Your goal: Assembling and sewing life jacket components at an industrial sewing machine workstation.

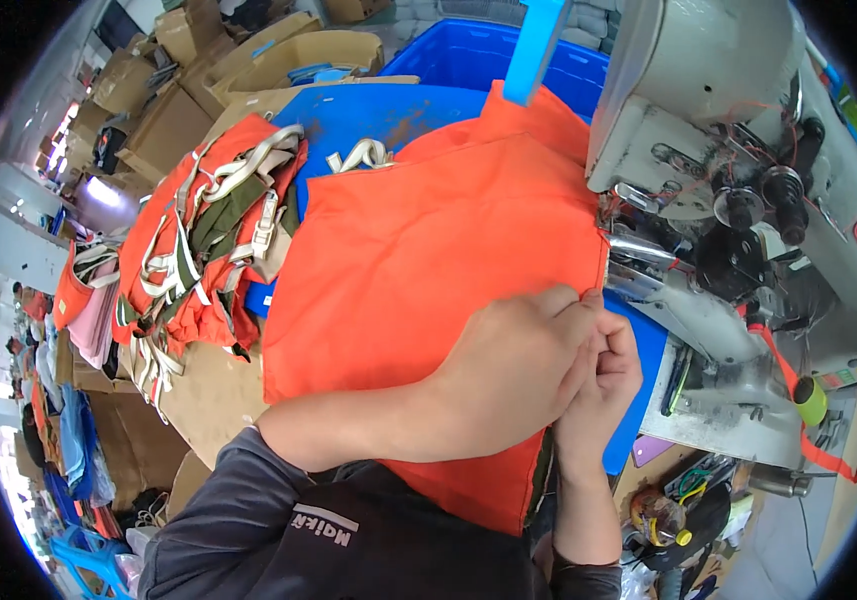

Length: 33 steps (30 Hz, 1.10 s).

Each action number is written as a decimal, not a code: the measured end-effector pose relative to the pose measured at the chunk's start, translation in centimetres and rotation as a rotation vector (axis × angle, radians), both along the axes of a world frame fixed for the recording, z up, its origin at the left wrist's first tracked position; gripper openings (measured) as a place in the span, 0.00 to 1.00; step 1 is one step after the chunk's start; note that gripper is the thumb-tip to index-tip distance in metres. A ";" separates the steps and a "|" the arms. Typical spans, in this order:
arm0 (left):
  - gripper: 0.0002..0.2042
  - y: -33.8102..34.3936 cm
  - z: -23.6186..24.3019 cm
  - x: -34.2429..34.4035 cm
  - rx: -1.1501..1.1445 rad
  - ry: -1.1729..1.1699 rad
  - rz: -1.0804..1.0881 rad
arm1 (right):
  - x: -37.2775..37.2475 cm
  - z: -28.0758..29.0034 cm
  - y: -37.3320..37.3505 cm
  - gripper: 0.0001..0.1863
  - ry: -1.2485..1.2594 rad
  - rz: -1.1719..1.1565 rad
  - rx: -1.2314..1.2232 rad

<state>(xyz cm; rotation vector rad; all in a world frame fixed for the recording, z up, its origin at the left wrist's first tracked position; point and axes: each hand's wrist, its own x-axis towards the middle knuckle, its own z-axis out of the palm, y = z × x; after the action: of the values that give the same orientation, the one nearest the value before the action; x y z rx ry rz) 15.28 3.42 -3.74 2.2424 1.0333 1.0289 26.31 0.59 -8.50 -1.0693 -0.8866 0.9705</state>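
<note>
A large orange fabric panel (pixel 398 260) lies spread before me, its right edge running up to the sewing machine (pixel 713 150). Across its lower right part reaches my left hand (pixel 518 350), closed, with the fingertips pinching the panel's right edge. My right hand (pixel 608 370) is closed at the same edge, its fingers curled against the left ones. Both hands sit just below the machine's metal folder (pixel 638 262), where the edge enters. Below my hands the fabric hangs toward my lap, and a dark green underside shows there. The fingertips partly hide one another.
On the left lies a pile of orange and green pieces with white straps (pixel 193 240). A blue table (pixel 378 105) supports the fabric, and a blue crate (pixel 468 50) stands behind. Orange tape (pixel 776 352) hangs at the machine's right. Tools and a yellow-capped bottle (pixel 660 520) lie lower right.
</note>
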 end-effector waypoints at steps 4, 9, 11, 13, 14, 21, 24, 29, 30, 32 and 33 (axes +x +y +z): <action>0.17 0.4 -0.3 0.6 0.012 0.030 0.059 | 0.3 -0.3 0.8 0.06 0.006 -0.013 0.002; 0.16 1.4 -0.7 0.9 0.042 -0.015 0.052 | 0.4 -0.3 1.8 0.07 0.017 -0.018 0.036; 0.15 1.7 -0.8 1.1 0.034 -0.028 0.043 | 0.6 -0.3 2.1 0.07 0.019 -0.017 0.021; 0.15 2.0 -1.0 1.1 0.034 -0.041 0.049 | 0.4 -0.2 2.4 0.07 0.025 -0.026 0.023; 0.16 2.0 -1.1 1.2 0.030 -0.058 0.052 | 0.4 -0.1 2.4 0.07 0.028 -0.038 0.021; 0.18 2.6 -1.2 1.0 0.036 -0.064 0.044 | 1.0 0.3 3.1 0.08 -0.014 -0.030 -0.016; 0.20 1.8 -0.6 0.7 0.002 -0.125 0.051 | 1.0 0.9 3.1 0.08 0.024 -0.011 -0.005; 0.17 0.8 0.1 -0.1 -0.087 -0.003 0.073 | 1.1 0.8 2.1 0.08 -0.066 0.016 -0.020; 0.17 0.7 0.1 0.0 -0.089 -0.002 0.070 | 1.1 0.9 2.0 0.08 -0.065 0.013 -0.022; 0.16 0.8 0.2 0.1 0.041 0.047 0.100 | 1.2 1.1 2.1 0.08 -0.024 0.023 -0.021; 0.16 0.8 0.2 0.3 0.041 0.048 0.094 | 1.2 1.2 2.2 0.08 -0.022 0.017 -0.021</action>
<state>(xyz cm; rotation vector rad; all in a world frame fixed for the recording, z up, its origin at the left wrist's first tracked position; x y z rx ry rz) 15.55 4.24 -3.50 2.2811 1.1576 1.0481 27.55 2.78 -7.32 -1.0940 -0.9066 0.9855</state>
